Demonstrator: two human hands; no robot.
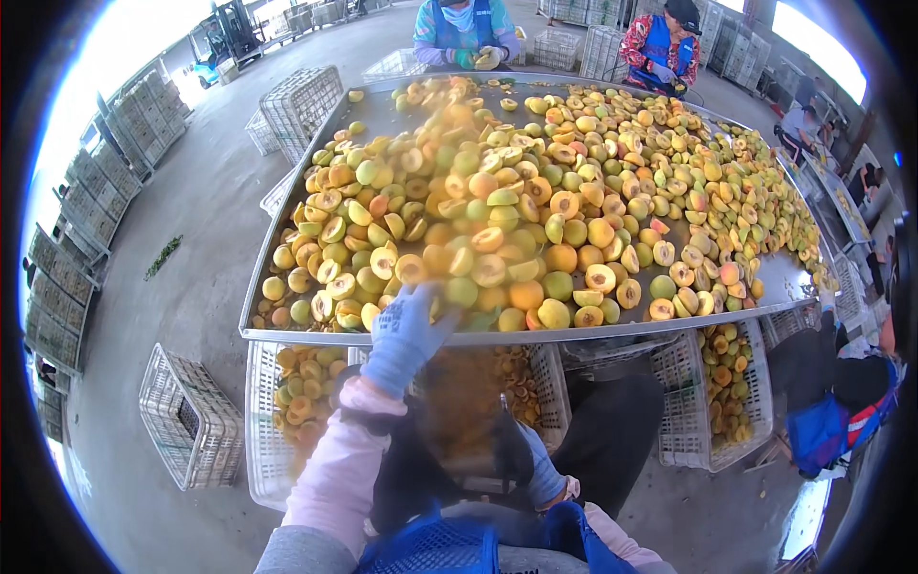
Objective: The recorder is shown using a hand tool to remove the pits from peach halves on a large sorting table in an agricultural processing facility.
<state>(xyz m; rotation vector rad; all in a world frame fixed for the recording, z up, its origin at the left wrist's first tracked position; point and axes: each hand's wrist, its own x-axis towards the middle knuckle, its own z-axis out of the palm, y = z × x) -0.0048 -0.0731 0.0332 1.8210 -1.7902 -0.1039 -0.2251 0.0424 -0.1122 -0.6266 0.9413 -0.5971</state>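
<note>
A heap of halved and whole apricot- or peach-like fruit (574, 201), yellow, green and orange, covers the metal table (459, 338) before me. My left hand (406, 330), in a light blue glove, reaches over the table's near edge. Its fingers touch the nearest fruit, with thumb and fingers apart. Lower down, near my lap, my right hand (541, 467) is in a similar glove. It is closed around a slim dark tool (505, 413), whose kind I cannot make out. A blurry smear in the picture's middle veils part of the fruit and the space under the edge.
Below the table's front edge stand white plastic crates with fruit, one at left (268, 411) and one at right (755, 383). Another crate (191, 416) sits on the floor at left. Two gloved people work across the table; another person sits at right. Stacked crates (143, 115) line the left.
</note>
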